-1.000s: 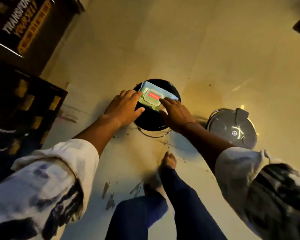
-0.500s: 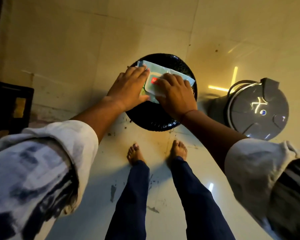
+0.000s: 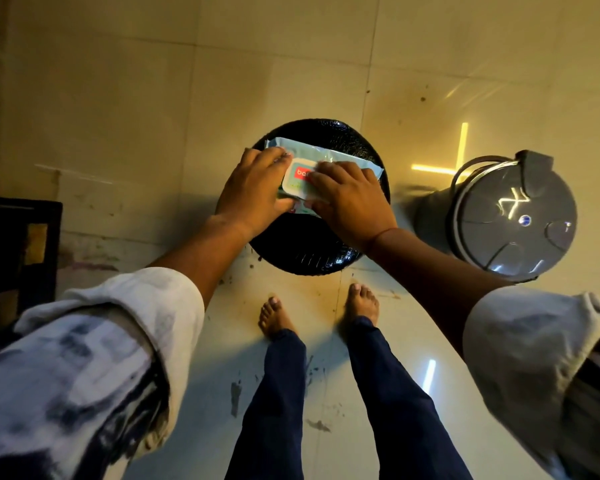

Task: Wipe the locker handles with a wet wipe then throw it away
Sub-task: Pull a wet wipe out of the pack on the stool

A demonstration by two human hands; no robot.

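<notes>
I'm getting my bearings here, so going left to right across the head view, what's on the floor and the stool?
Dark crate → left hand → wipes pack on the black stool → right hand → grey bin.

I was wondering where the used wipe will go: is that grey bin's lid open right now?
No, the grey bin beside the black stool has its domed lid down flat, covering the opening.

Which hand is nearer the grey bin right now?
Right. The right hand rests on the wipes pack on the side toward the grey bin; the left hand holds the pack's far end.
</notes>
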